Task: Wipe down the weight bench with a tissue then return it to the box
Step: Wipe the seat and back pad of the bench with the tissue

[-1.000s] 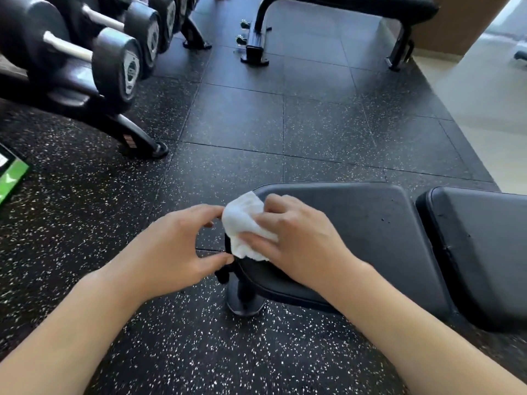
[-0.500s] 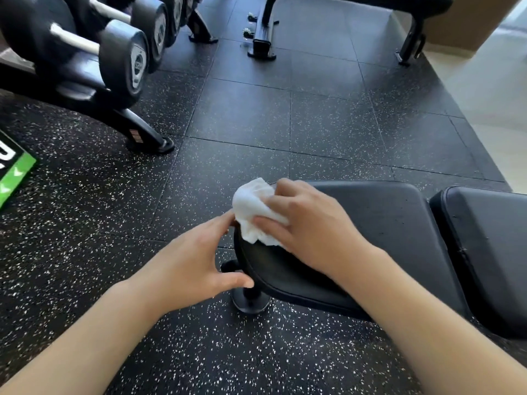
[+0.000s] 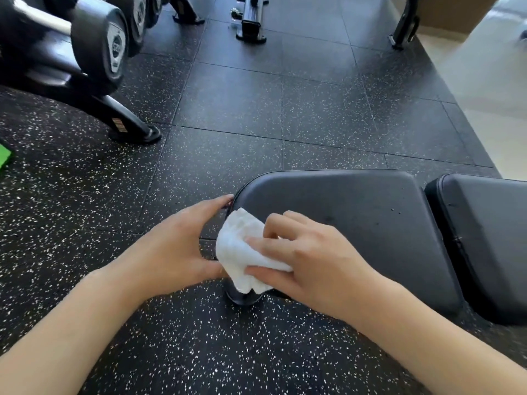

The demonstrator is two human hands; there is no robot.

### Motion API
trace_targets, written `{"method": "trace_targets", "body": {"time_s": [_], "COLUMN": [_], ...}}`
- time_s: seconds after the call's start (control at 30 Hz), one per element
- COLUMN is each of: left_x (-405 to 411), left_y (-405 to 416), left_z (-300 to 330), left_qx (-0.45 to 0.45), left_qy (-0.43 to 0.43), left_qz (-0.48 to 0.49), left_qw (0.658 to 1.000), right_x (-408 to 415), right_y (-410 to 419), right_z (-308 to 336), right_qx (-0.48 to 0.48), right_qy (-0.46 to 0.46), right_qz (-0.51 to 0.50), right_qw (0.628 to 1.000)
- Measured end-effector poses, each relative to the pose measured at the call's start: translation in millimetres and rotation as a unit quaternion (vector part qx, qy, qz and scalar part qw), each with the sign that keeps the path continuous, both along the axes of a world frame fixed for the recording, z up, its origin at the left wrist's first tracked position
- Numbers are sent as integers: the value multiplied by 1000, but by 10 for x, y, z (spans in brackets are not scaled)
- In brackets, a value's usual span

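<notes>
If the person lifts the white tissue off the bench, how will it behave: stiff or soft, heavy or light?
The tissue probably droops, since it already lies crumpled in folds under the right hand. It looks light, as thin bunched paper. It may tear if dragged hard over the seat pad edge.

Black speckled rubber floor tiles (image 3: 233, 104) spread out ahead of the hands. Far to the left and ahead, dumbbells (image 3: 98, 49) sit on a black rack (image 3: 119, 121). Straight ahead, far off, stands another bench's black frame foot (image 3: 251, 27). A green scrap (image 3: 4, 156) lies at the far left edge.
</notes>
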State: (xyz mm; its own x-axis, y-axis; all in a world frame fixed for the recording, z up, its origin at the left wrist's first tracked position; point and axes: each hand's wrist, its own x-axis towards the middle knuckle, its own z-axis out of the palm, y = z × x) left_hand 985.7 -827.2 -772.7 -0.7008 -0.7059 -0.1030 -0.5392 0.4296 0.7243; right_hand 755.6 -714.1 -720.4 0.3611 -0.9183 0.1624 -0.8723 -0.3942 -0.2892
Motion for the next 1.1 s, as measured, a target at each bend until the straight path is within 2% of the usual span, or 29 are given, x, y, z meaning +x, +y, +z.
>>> {"method": "trace_targets", "body": {"time_s": [0.17,0.23,0.3,0.43,0.53,0.6,0.7,0.77,0.83,1.0,1.07,1.1], "left_x": [-75,-89,-89,-70,-51,-73,-158,-211,-237,-268,-313,-338], "left_y": [-20,-21,-20,-42,-44,-16,39,61,60,-8,-37,-46], "left_z": [42,51,55,79,98,107,94,89,75,62,58,59], "left_qx": [-11,-7,-1,-2,-12,-22,-44,-58,-61,-49,-51,-53], "left_qy": [-6,1,3,12,23,29,26,19,13,17,25,29], "left_qz": [-19,-20,-24,-22,-23,-28,-18,-2,8,32,40,45], "left_qw": [1000,1000,1000,1000,999,999,999,998,998,998,998,997], "right_x": [-582,-590,-416,-110,-203,-385,-763,-799,-593,-76,-145,-227], "right_y": [-193,-213,-118,178,214,131,-93,-142,-79,219,200,155], "right_z": [93,95,86,-27,-70,-58,20,40,34,-133,-147,-126], "right_qx": [-15,-20,-35,-36,-44,-53,-47,-52,-73,-102,-108,-103], "right_qy": [-43,-30,-13,2,9,-3,-37,-47,-32,1,14,7], "right_qz": [-190,-215,-176,-16,16,-45,-203,-238,-206,-4,11,-14], "right_qw": [981,976,984,999,999,998,977,969,975,995,994,995]}}
